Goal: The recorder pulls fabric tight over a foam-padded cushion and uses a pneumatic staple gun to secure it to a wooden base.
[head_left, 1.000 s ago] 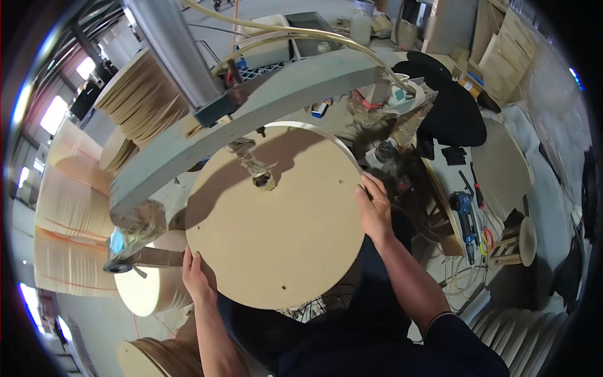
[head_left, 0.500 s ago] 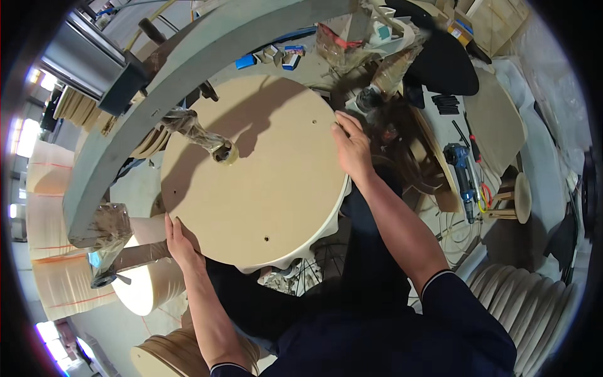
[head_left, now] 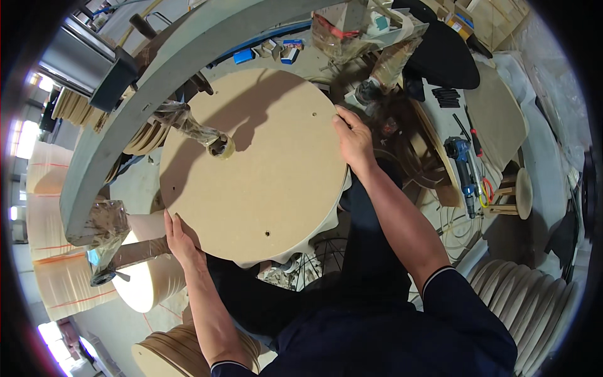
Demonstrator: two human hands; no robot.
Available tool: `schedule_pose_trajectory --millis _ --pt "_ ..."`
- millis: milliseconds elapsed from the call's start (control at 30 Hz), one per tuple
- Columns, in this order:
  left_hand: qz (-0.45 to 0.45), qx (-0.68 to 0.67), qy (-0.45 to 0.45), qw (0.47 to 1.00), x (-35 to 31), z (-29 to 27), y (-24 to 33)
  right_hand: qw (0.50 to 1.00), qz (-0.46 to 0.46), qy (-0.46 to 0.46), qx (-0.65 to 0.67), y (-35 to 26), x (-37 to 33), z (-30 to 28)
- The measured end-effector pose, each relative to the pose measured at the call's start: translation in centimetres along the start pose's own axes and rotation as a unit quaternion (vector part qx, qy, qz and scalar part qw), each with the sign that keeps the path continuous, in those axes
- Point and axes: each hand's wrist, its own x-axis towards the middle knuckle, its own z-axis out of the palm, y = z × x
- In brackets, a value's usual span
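I have the round board (head_left: 270, 188) between my hands: my left hand (head_left: 182, 242) holds its left edge, my right hand (head_left: 356, 142) its right edge, farther up. A blue drill (head_left: 460, 162) lies right of my right hand. From where I watch, I can't tell if the wrapped pipe (head_left: 191, 125) touches the board.

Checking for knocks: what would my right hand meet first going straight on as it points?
Your right hand would probably meet the round board, whose rim it touches; depth is unclear.
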Motion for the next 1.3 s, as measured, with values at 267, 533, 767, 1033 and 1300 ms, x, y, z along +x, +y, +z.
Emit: schedule_pose_trajectory --millis 267,533,767,1033,1300 --pt "-0.002 0.020 0.012 1.000 -0.9 1.1 0.5 0.996 0.047 -0.008 0.072 -0.4 -0.1 0.2" --pt "0.007 0.027 0.013 1.000 -0.2 0.3 -0.1 0.988 0.087 -0.006 0.131 1.3 0.2 0.3" --pt "0.007 0.020 0.015 1.000 -0.7 0.7 -0.1 0.992 0.075 -0.004 0.105 1.5 0.5 -0.2" --pt "0.010 -0.015 0.019 1.000 0.2 -0.4 -1.3 0.969 0.058 -0.028 0.241 1.0 -0.1 0.0" --pt "-0.088 -0.125 0.077 0.985 0.9 -0.6 0.0 0.997 0.042 -0.066 -0.001 0.1 1.2 -2.0"
